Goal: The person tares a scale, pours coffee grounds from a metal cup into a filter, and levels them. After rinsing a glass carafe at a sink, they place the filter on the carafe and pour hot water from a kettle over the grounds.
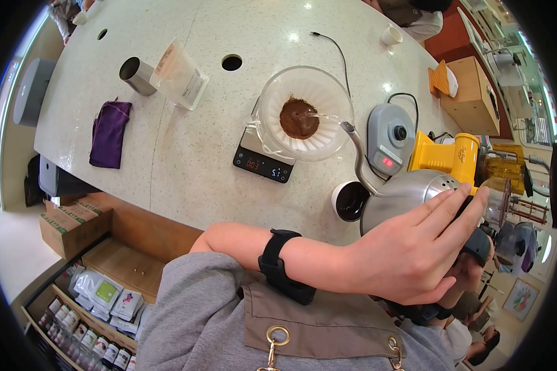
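Note:
A silver gooseneck kettle (397, 196) is tilted, and a thin stream of water runs from its spout onto the coffee grounds (300, 119). These lie in a white paper filter inside a clear dripper (267, 93). Below the dripper is a black scale (263, 166) with a lit display. My left hand (408, 250) crosses in front of me, its fingers stretched flat over the kettle's lid. Mostly hidden behind it, my right hand (468, 270) is wrapped round the kettle's dark handle. A cup of dark liquid (351, 201) stands beside the kettle.
A grey kettle base (390, 139) and a yellow appliance (445, 154) stand at the right. Leftward are a metal cup (137, 75), a clear pitcher (178, 77) and a purple cloth (110, 134). A cable (337, 49) and a hole (231, 62) lie beyond the dripper.

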Tool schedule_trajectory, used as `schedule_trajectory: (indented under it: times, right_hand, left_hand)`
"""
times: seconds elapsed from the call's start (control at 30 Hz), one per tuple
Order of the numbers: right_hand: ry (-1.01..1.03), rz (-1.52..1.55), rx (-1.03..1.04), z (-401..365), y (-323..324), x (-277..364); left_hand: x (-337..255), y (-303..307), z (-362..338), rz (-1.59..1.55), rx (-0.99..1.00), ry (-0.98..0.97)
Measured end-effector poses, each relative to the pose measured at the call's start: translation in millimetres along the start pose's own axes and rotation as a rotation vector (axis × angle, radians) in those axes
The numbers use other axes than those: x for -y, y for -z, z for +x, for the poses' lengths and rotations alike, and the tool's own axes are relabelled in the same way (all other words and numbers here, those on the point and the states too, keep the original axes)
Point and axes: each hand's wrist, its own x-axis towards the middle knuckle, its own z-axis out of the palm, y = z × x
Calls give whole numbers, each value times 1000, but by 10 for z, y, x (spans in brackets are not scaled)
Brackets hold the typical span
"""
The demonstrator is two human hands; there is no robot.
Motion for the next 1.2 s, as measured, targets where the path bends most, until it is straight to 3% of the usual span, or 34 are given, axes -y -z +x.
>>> schedule_trajectory:
  times: [0.17, 0.23, 0.43, 0.67, 0.73, 1.07, 1.2]
  right_hand:
    - [8, 1, -17, 0, 18, 12]
    - [-84, 46, 212, 23, 293, -7]
    - [-155, 170, 176, -164, -185, 139]
    - [-130, 152, 250, -79, -3, 114]
    - [-151, 198, 365, -57, 65, 107]
    - [-179, 172, 334, -94, -3, 133]
    - [-135, 79, 230, -99, -73, 45]
  left_hand:
    - [-8, -4, 1, -17, -32, 8]
    - [-7, 18, 2, -22, 1, 5]
    - [-16, -20, -4, -45, -40, 25]
    - [-16, -29, -2, -67, -31, 30]
    - [-16, -36, -5, -77, -35, 26]
    - [-26, -33, -7, -96, -32, 31]
    - [-25, -23, -11, -112, -22, 26]
